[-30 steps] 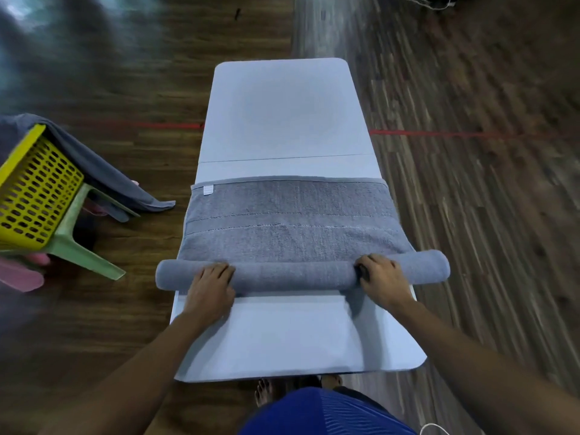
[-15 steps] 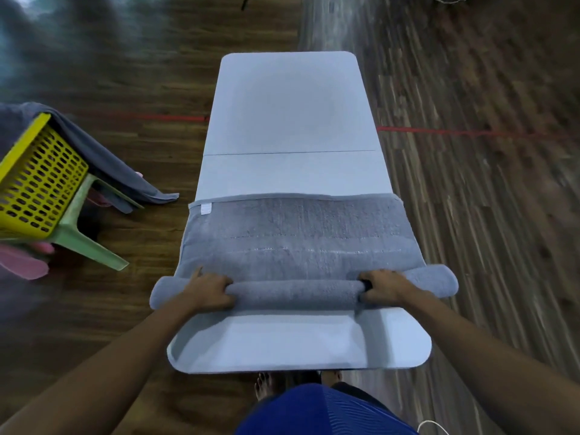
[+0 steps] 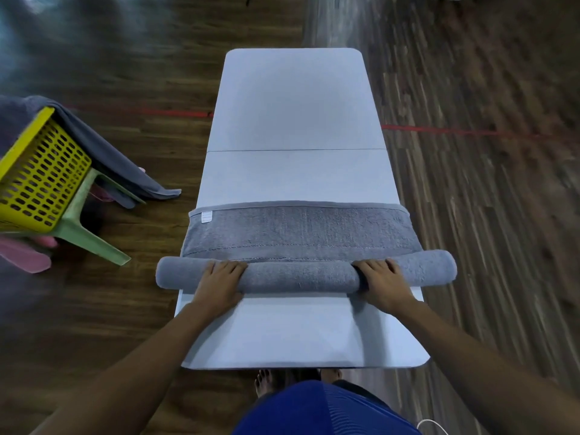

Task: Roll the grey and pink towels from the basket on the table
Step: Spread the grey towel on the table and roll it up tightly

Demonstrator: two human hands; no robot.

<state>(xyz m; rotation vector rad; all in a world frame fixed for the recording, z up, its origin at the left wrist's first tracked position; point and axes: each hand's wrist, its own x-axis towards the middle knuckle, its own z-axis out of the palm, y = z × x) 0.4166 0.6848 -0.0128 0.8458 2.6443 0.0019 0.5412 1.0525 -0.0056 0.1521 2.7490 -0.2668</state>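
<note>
A wooden floor (image 3: 470, 215) with a red line (image 3: 439, 130) runs round the pale surface (image 3: 295, 105). To its left a yellow basket (image 3: 40, 183) sits on a green stool (image 3: 94, 243), well apart from the hands. The grey towel (image 3: 298, 227) lies on the surface. Its near part is wound into a thick roll (image 3: 298, 276) whose ends overhang both side edges, and the flat remainder stretches away, with a white label (image 3: 206, 216) at its far left corner. The left hand (image 3: 219, 284) and right hand (image 3: 383, 284) lie palm down on the roll, fingers fairly straight across its top, pressing. The left edge cuts off the basket and a pink towel (image 3: 22, 255) below it, and the basket's inside is hidden. A dark grey cloth (image 3: 110, 158) drapes over its rim.
</note>
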